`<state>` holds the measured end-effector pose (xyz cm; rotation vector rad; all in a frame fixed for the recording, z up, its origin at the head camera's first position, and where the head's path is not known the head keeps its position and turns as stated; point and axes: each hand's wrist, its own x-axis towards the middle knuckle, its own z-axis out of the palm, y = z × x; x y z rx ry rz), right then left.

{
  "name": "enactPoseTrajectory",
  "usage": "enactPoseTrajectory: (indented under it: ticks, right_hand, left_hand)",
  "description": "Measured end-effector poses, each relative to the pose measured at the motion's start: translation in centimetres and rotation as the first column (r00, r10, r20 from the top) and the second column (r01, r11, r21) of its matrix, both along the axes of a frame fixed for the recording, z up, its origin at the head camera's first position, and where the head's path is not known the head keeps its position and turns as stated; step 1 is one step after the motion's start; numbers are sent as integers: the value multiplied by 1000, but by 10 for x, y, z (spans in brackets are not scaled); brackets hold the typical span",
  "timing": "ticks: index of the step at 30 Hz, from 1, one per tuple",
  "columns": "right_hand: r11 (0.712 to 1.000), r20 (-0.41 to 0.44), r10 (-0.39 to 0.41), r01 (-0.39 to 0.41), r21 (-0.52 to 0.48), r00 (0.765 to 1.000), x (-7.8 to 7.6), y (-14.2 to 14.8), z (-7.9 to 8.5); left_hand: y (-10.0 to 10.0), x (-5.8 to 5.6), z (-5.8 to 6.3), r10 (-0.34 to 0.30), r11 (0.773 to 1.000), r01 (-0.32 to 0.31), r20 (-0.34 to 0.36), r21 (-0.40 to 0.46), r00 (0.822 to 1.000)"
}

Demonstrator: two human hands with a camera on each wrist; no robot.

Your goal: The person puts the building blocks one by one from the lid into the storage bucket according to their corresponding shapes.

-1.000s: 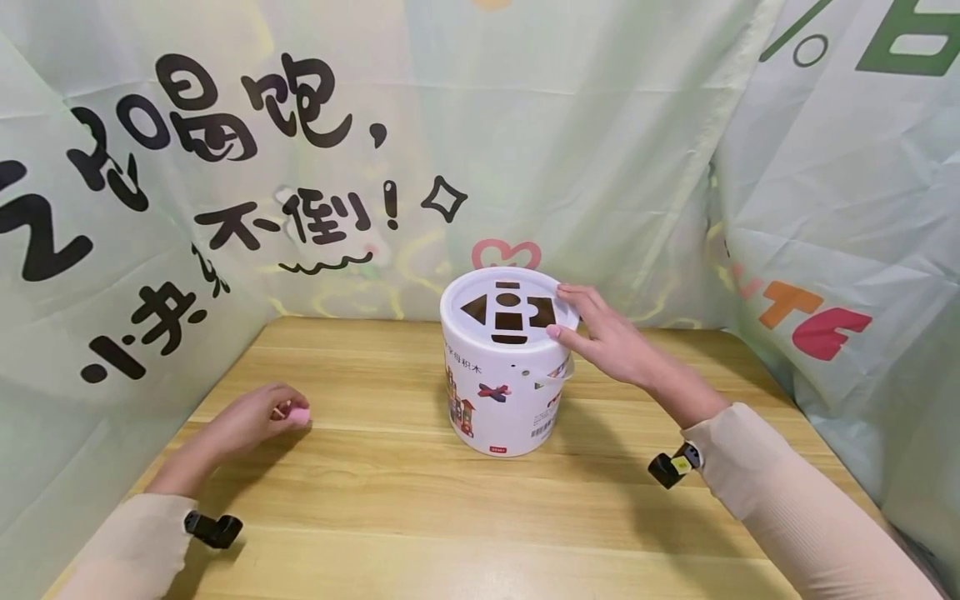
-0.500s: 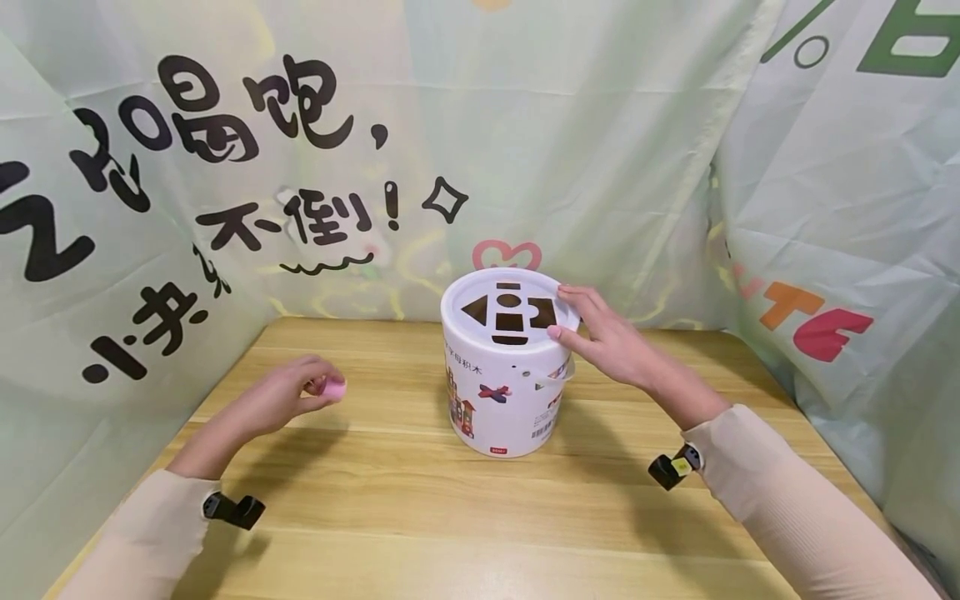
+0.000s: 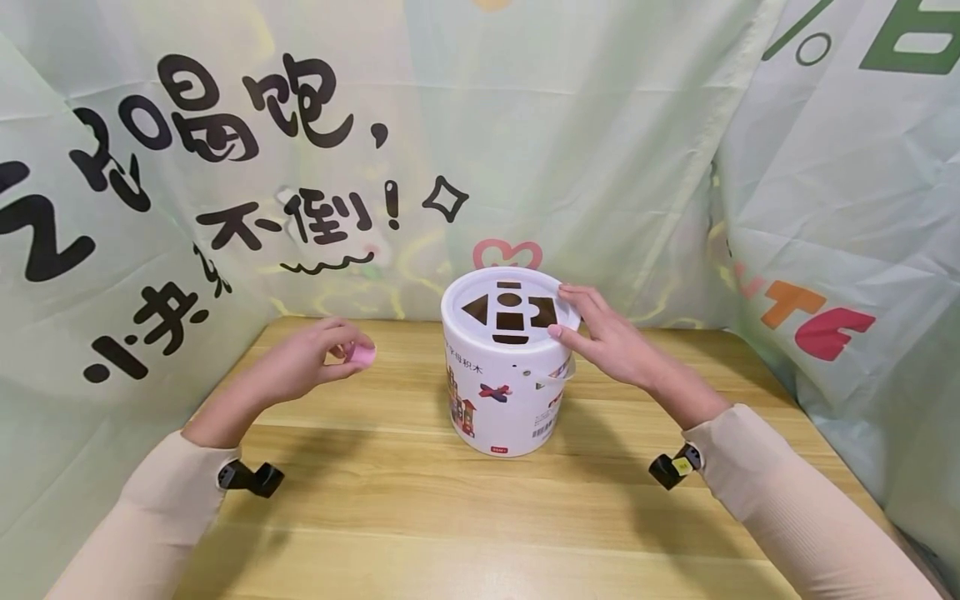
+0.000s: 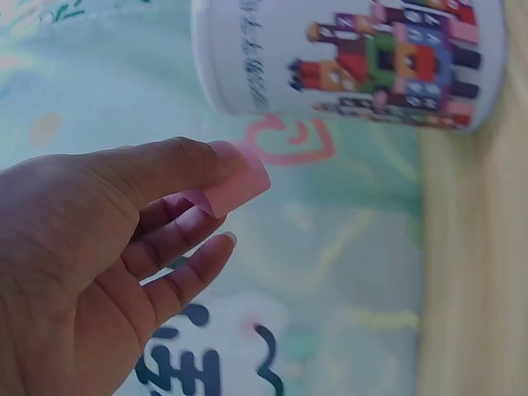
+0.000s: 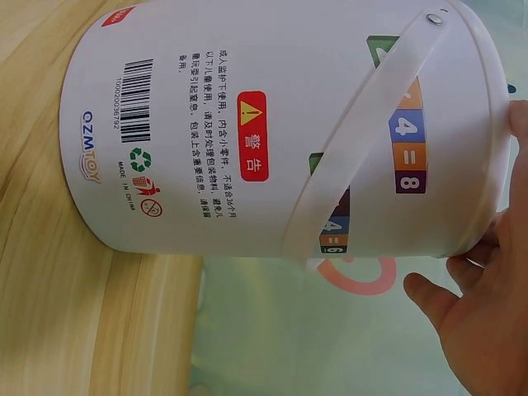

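Observation:
My left hand (image 3: 303,362) pinches a small pink block (image 3: 362,356) between thumb and fingers, above the table and left of the bucket. In the left wrist view, the thumb lies over the pink block (image 4: 239,183), which has one curved face; part of it is hidden by the fingers. A white toy-block bucket (image 3: 495,396) stands upright, its lid (image 3: 467,331) pierced with several shaped holes, among them a triangle, a circle and a square. Resting on the lid's right rim is my right hand (image 3: 611,343), fingers extended and thumb toward the front.
The wooden table (image 3: 375,517) carries the bucket near its middle. A printed cloth (image 3: 600,167) hangs behind and along both sides. The bucket's white handle (image 5: 363,140) hangs down on its right side. Each wrist wears a small black camera (image 3: 251,478).
My left hand has lifted the pink block from near the table and carried it right and away from me, closer to the bucket. The right hand and bucket have stayed put.

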<state>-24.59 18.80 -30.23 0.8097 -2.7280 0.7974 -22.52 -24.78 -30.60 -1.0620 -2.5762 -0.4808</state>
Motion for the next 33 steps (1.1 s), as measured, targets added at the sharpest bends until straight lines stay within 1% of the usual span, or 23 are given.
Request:
enactPoseTrajectory:
  ticks: [4,8,14,16,21,24,28,31,33]
  right_hand:
    - [1000,-6,-3,3,-4,1000,0,0,0]
    - [1000,-8,-11,11,-11,1000,1,-1,0]
    - [1000,-7,-16,16,-24,1000,2,-1,0]
    - [1000,-8,-14,14,-26,1000,2,-1,0]
    - [1000,-10,-8,8,-30,1000,2,-1,0]
    - [999,-9,-8,8,-31,1000,1,0,0]
    - [1000,-7,-6,6,-30,1000,2,0,0]
    - [1000,-8,-4,4,-30,1000,2,-1,0]
    - [1000,-10,-4,4,-31,1000,2,-1,0]
  left_hand:
    - [13,-2,16,-34,999,34,-21,1,999]
    - [27,-3,31,-71,997,71,-23,1,997]
    - [47,-7,53,-104,994,103,-39,-24,994]
    - [54,-7,60,-109,994,108,-30,-30,994]
    - [74,-8,76,-106,994,106,27,-26,994]
    - [86,-10,83,-113,993,114,55,-17,992]
    - [100,-12,91,-121,992,123,79,-23,989]
    - [109,-14,95,-124,991,127,73,-38,990]
    - [114,-17,96,-141,989,144,66,-44,988]
